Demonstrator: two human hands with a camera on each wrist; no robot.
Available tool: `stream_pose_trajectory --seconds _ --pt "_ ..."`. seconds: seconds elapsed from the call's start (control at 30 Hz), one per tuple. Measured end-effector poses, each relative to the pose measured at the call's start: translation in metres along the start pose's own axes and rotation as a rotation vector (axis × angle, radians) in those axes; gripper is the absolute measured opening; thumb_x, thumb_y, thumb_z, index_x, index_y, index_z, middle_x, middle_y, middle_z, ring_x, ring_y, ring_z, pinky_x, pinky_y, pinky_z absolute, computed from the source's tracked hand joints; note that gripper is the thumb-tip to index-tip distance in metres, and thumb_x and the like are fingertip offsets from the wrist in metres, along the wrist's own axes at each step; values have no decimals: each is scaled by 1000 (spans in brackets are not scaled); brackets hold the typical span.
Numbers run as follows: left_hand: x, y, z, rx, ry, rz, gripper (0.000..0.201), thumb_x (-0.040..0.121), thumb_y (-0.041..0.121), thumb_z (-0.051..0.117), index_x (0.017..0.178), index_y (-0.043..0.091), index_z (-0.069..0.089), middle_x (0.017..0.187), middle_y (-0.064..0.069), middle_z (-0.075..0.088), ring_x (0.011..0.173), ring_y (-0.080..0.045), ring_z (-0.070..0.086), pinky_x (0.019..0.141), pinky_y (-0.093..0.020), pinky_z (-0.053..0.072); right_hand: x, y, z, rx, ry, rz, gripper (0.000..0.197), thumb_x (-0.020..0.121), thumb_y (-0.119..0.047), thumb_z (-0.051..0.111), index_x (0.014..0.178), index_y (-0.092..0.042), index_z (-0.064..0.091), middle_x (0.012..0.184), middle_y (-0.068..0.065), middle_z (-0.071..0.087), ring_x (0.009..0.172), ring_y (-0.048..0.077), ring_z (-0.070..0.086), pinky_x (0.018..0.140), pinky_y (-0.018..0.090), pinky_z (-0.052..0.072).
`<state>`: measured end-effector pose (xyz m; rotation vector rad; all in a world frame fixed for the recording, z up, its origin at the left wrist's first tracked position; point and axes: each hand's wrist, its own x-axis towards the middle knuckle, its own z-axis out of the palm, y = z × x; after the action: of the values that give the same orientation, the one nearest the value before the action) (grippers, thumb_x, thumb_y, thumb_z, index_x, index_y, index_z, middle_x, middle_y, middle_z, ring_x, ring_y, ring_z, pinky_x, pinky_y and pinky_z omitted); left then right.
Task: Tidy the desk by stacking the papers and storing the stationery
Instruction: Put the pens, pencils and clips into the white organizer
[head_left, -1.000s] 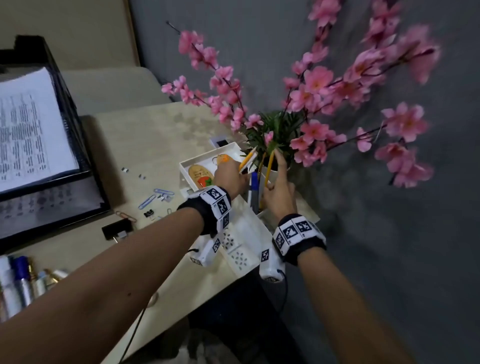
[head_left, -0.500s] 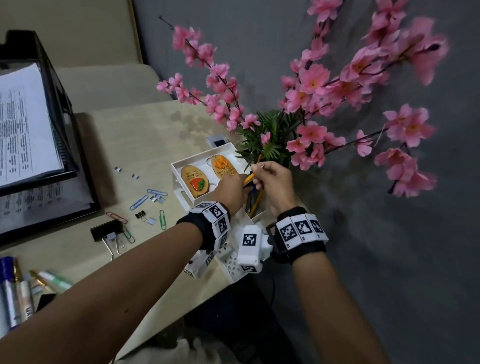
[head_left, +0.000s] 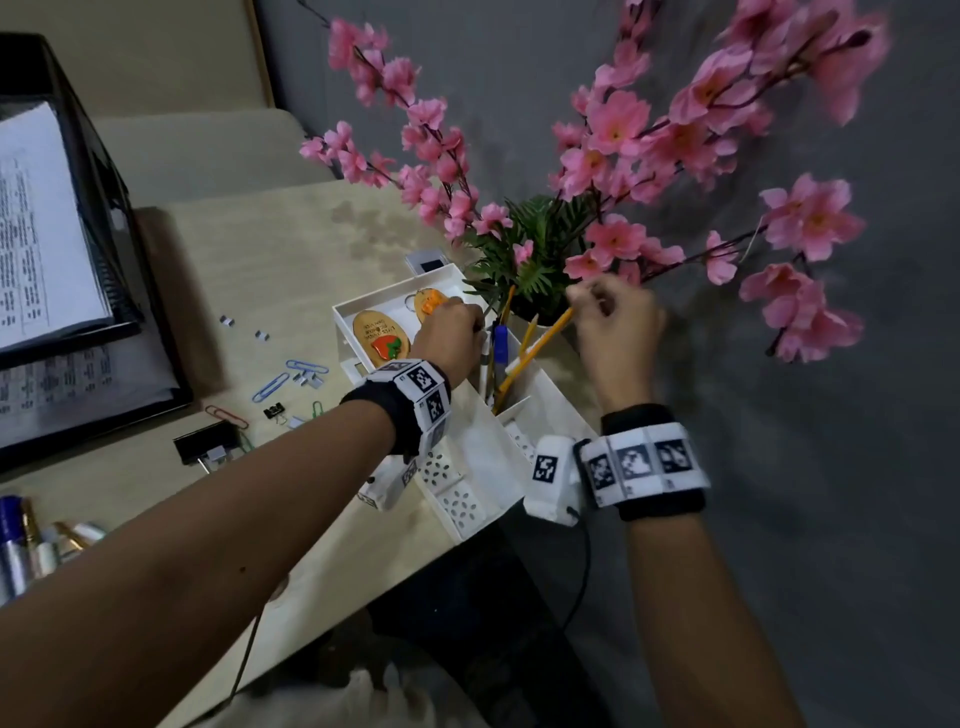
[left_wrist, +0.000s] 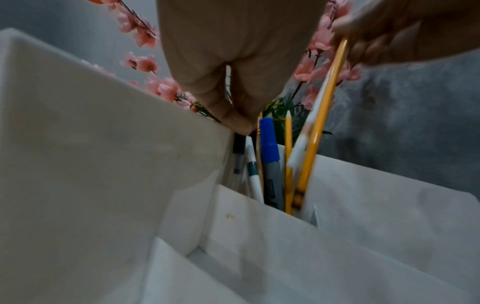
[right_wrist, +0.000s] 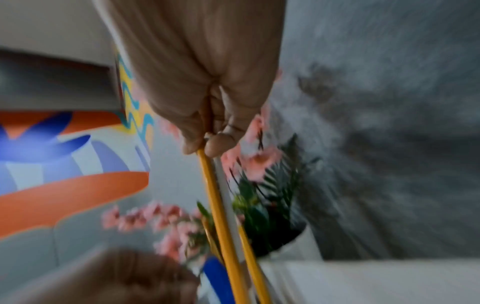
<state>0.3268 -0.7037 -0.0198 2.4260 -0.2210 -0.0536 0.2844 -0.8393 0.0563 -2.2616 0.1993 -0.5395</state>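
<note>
1. The right hand (head_left: 618, 322) is pinching the top end of a yellow pencil (head_left: 540, 340) between thumb and curled fingers (right_wrist: 223, 142); the pencil is slanting down into the pen slot of the white organizer (head_left: 483, 457), its lower end inside
2. The left hand (head_left: 452, 338) is curling its fingers (left_wrist: 233, 117) down at the slot's rim, onto the tops of the pens; whether it is gripping one I cannot tell
3. A blue-capped marker (left_wrist: 269, 144), a white pen (left_wrist: 252, 170) and another yellow pencil (left_wrist: 288, 160) are standing in the same slot
4. Pink blossom branches (head_left: 613, 135) and green leaves are crowding right over the slot and brushing the right hand
5. Two oval keychains (head_left: 382, 338) are lying in the organizer's tray
6. Paper clips (head_left: 270, 387), a black binder clip (head_left: 205, 449) and staples are lying scattered on the counter (head_left: 291, 260); papers (head_left: 41, 234) are sitting in a black tray (head_left: 111, 208) at the left; more markers (head_left: 15, 545) are lying at the near left edge
</note>
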Motion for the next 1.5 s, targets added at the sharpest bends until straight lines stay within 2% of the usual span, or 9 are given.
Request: stream_pose_trajectory --seconds 0.33,0.47,0.57,0.77,0.93,1.0,1.07,1.27,1.5 --pt "7 -3 0 -11 3 5 29 93 9 44 93 -6 69 103 -26 61 97 -36 57 77 -33 39 -3 17 54 -127 -186 -6 30 88 -2 57 117 0 62 116 20 60 109 29 56 87 11 31" --pt "9 0 -2 71 -115 -16 28 93 7 44 105 -3 67 106 -22 56 108 -34 53 85 -32 41 -6 16 70 -137 -286 34 41 88 1 54 128 -8 55 119 18 55 112 28 54 99 24 37" --pt "4 1 -12 112 -169 -38 28 92 3 43 112 -5 61 93 -14 48 118 -32 45 89 -34 41 -9 18 74 -124 -211 50 39 86 3 53 124 -4 56 122 18 57 114 29 54 103 30 41" --pt "-37 -25 -69 109 -121 -31 37 94 18 49 125 -1 52 132 -20 45 119 -34 49 97 -34 38 -26 13 79 -185 -237 76 40 89 0 52 128 -4 52 132 18 46 121 28 47 100 22 32" --pt "-91 -90 -125 -152 -30 -155 28 92 16 52 111 2 67 103 -16 70 92 -19 68 82 -26 50 -62 -35 100 -84 -14 -9 35 86 2 49 120 -2 56 128 19 47 122 30 45 100 23 31" --pt "-115 -123 -138 -244 -4 -264 25 92 14 52 104 -2 67 78 -14 66 54 8 62 59 -16 48 -89 -59 120 -50 -116 -74 31 84 1 49 114 -3 59 122 19 53 115 31 49 98 28 34" --pt "-143 -154 -150 -349 20 -406 22 93 13 51 100 -2 66 64 -4 56 36 9 51 42 -6 39 -118 -77 146 38 -323 -130 24 84 -1 48 103 -2 63 107 18 62 103 34 56 93 39 44" --pt "-226 -220 -174 -549 109 -676 17 95 10 47 97 5 63 73 -4 56 58 -9 53 52 -14 44 -210 -98 205 -264 -1021 -178 15 78 -8 53 82 -5 67 92 18 68 86 33 62 78 34 51" --pt "-276 -256 -187 -644 164 -795 26 94 8 44 75 13 60 70 -3 56 59 -12 50 50 -16 42 -248 -98 217 -565 -1072 -242 16 82 -7 49 94 -3 60 101 17 59 89 32 56 75 34 48"
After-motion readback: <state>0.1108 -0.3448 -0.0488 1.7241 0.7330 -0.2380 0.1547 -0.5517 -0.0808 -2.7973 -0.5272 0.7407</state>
